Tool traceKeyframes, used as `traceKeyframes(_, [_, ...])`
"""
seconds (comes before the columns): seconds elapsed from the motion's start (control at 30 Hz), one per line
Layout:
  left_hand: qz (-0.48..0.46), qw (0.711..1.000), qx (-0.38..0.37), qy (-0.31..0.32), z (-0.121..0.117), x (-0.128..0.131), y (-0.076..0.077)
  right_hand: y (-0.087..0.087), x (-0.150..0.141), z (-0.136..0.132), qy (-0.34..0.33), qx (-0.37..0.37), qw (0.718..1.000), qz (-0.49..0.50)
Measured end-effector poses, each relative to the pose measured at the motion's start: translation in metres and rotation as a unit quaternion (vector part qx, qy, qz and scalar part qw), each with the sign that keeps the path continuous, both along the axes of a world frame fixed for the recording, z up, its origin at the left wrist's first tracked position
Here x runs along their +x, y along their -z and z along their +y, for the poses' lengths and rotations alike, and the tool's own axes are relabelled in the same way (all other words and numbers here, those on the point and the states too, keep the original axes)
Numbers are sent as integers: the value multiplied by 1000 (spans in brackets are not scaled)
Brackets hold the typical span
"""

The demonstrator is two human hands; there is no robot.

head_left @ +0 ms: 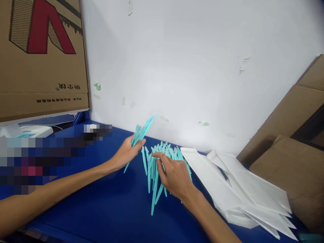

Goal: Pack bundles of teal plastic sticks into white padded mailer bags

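My left hand point(129, 152) is closed around a bundle of thin turquoise plastic sticks point(144, 130) with flat, blade-like ends. The bundle tilts up to the right, and one narrow end pokes out below the fist. A loose pile of the same sticks point(154, 189) lies on the blue table point(106, 206), their narrow ends mostly towards me. Over this pile is my right hand point(174, 172), index finger stretched out and thumb apart from it. Its fingertips are at the sticks' wide ends; the other fingers are partly hidden.
White paper sleeves point(243, 185) lie fanned out right of the pile. Brown cardboard point(286, 168) leans at the right edge. A large printed carton point(45, 67) stands at upper left above a white device point(37, 131). A white wall point(177, 67) rises behind the table; part of the left side is pixelated.
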State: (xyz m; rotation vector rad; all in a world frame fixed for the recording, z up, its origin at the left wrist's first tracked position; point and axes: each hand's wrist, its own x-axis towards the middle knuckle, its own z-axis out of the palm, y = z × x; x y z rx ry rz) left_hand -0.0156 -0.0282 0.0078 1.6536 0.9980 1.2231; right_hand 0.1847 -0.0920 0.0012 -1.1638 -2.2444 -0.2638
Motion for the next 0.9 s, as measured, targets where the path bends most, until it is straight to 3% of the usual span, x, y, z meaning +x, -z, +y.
traceKeyframes(0.13, [35, 997, 52, -49, -3, 3, 4, -1, 0, 0, -4, 5, 1000, -5])
traceKeyframes(0.4, [-11, 997, 61, -35, -4, 2, 5, 1, 0, 0, 5, 11, 1000, -19])
traceKeyframes(0.9, [-80, 985, 135, -78, -13, 2, -4, 0, 0, 0, 7, 0, 998, -56])
